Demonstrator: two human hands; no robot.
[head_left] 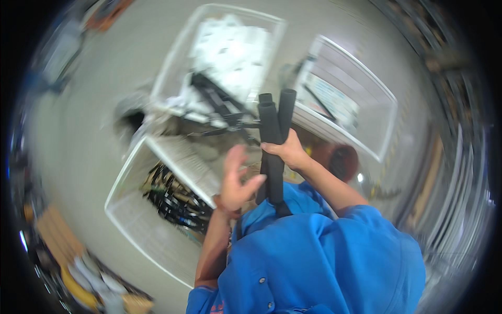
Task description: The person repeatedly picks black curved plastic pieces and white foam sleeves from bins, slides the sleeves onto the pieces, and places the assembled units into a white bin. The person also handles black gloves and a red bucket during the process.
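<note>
My right hand [287,150] is closed around a bundle of black foam-covered tubes [272,125] in front of my body. The tubes stand roughly side by side, their far ends spreading slightly apart. My left hand [238,180] is just left of the bundle, fingers spread and thumb out, apart from the tubes and holding nothing. Beyond the left hand lies a black metal frame with thin legs [222,102], partly over the edge of a white bin; motion blur hides its details. My right hand covers part of the tubes.
The far white bin [282,26] holds white pieces. A second white bin [393,112], on the right, contains a printed sheet and a thin black bar. On the left, another bin [123,183] holds many black parts. A reddish round container [351,157] stands beside my right forearm.
</note>
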